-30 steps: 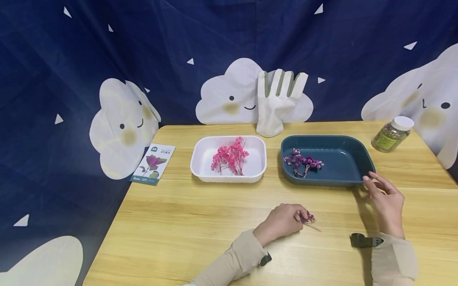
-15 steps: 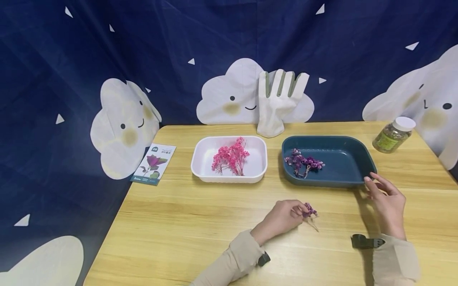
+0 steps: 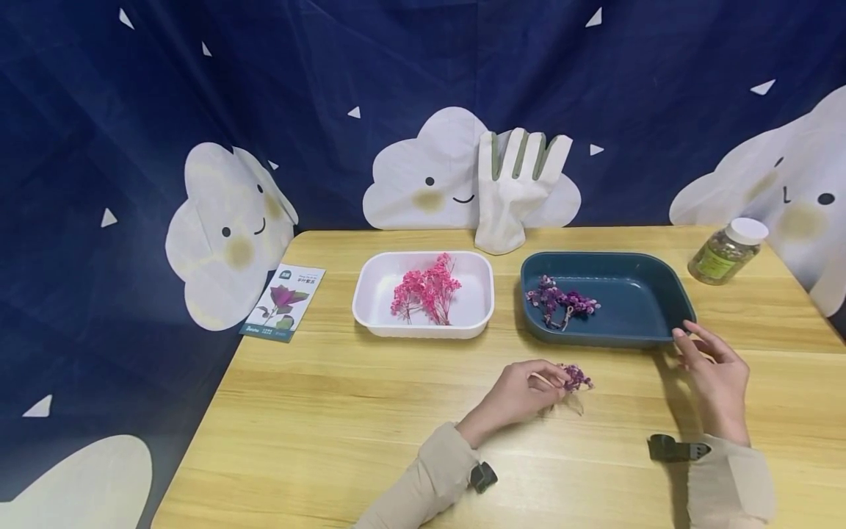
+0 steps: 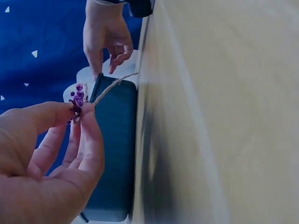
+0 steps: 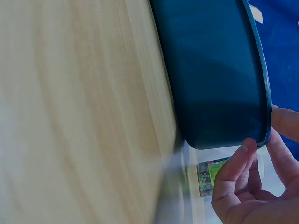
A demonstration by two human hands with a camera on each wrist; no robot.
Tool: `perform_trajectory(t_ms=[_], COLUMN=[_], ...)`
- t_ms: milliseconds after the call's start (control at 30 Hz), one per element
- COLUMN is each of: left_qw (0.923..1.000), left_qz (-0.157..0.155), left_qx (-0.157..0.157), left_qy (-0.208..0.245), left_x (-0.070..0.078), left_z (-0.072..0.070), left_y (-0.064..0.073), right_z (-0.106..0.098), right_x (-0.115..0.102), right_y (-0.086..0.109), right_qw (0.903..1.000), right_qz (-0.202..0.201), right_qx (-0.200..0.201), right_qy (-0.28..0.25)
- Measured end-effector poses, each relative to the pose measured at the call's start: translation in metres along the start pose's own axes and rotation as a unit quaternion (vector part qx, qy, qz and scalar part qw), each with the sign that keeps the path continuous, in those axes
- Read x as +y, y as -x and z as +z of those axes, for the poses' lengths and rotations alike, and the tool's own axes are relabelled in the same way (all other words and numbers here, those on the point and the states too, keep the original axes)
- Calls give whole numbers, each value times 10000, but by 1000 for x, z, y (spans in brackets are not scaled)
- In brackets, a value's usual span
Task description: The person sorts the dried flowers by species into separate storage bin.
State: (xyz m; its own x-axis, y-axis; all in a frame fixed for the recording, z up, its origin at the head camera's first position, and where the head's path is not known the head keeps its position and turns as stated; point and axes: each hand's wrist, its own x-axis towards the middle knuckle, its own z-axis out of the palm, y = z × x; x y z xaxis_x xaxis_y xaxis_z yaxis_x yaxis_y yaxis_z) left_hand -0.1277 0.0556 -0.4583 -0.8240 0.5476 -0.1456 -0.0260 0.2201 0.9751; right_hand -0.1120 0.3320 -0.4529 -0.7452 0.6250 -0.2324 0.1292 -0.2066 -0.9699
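Observation:
Between thumb and fingertips, my left hand (image 3: 518, 393) pinches a small dried purple flower sprig (image 3: 578, 377), held just above the table in front of the teal tray (image 3: 634, 297). In the left wrist view, the sprig's thin pale stem (image 4: 110, 88) points away from the hand; part of its blossom is behind the fingertips. My right hand (image 3: 717, 378) grips the tray's near right corner by the rim, as the right wrist view shows. More purple dried flowers (image 3: 560, 301) lie at the left end of that tray.
A white tray (image 3: 365, 312) with pink dried flowers (image 3: 426, 290) stands left of the teal one. Behind them a white glove (image 3: 505, 202) leans upright against the curtain. A lidded jar (image 3: 723, 253) stands at the back right, and a flower-printed packet (image 3: 283, 303) lies at the left edge.
My left hand has lifted slightly and moved a little toward the teal tray, with the purple sprig in its fingers. The right hand stays at the tray's corner.

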Motion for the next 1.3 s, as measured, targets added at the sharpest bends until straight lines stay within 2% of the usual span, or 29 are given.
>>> perform_trajectory(t_ms=[267,700,1067,1300], left_qw=[9991,9971,9940,9934], left_qz=[340,585,926,903], left_qx=[-82,179,559,705], left_qy=[230,451,160,91], left_x=[8,22,39,39], left_z=[-6,-15,-22,-22], left_y=[-9,-36,-65,-80], right_z=[-1,0,0,1], right_x=[1,1,1,1], right_y=[0,0,-2,-1], right_qw=[9998,9998,9996,9998], right_qz=[61,34,47,61], right_qx=[-81,-97,-38,12], right_qy=[-157,-168,-259,-186])
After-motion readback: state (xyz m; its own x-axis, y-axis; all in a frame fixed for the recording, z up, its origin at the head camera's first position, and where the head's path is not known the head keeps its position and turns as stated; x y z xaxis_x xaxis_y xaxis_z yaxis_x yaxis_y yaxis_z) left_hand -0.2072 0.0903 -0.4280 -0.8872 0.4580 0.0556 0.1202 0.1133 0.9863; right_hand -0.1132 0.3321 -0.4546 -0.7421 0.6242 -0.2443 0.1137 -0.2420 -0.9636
